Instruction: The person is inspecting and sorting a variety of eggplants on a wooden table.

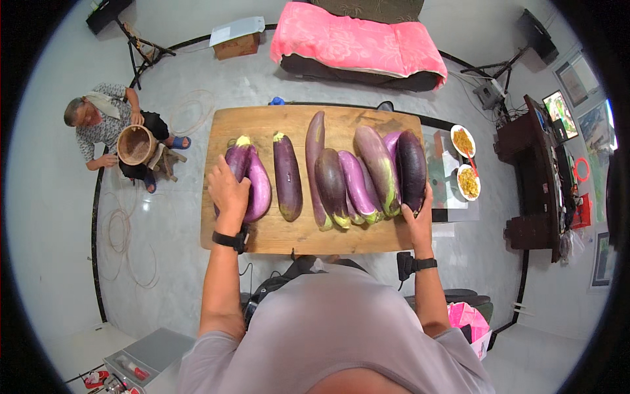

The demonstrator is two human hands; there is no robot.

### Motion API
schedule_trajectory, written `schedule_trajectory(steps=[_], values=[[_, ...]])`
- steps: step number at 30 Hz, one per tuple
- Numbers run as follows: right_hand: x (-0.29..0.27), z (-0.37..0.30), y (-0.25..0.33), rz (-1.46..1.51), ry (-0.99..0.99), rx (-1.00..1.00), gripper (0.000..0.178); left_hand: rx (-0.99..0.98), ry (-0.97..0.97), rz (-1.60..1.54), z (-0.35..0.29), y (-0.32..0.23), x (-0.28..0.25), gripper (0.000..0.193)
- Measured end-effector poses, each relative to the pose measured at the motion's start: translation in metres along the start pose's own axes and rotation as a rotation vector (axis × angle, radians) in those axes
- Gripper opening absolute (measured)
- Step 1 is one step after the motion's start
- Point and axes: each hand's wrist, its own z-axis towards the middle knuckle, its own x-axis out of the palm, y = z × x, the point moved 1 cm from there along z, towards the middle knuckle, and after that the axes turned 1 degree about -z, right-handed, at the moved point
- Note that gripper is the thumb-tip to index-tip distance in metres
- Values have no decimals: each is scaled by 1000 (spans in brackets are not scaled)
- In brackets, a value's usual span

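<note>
Several purple eggplants lie on a wooden table. At the left end my left hand wraps over a dark eggplant, covering its lower part. A brighter curved eggplant rests against it, close to my thumb. By itself, just to the right, lies a straight dark eggplant. A group on the right half includes a long thin eggplant and a thick pale-purple eggplant. My right hand grips the near end of the almost black eggplant at the far right of the row, thumb and fingers on either side.
The wooden table stands before me. Two plates of food are on a side stand to its right. At the left, a seated person holds a round basket. A pink-covered couch is beyond; a dark desk stands right.
</note>
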Motion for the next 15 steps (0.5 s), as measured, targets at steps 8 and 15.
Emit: schedule_trajectory(steps=[8, 15], values=[[0, -1, 0, 53, 9, 4, 83, 460, 58, -343, -19, -38, -62, 73], [-2, 0, 10, -52, 25, -9, 82, 932, 138, -138, -27, -69, -68, 57]])
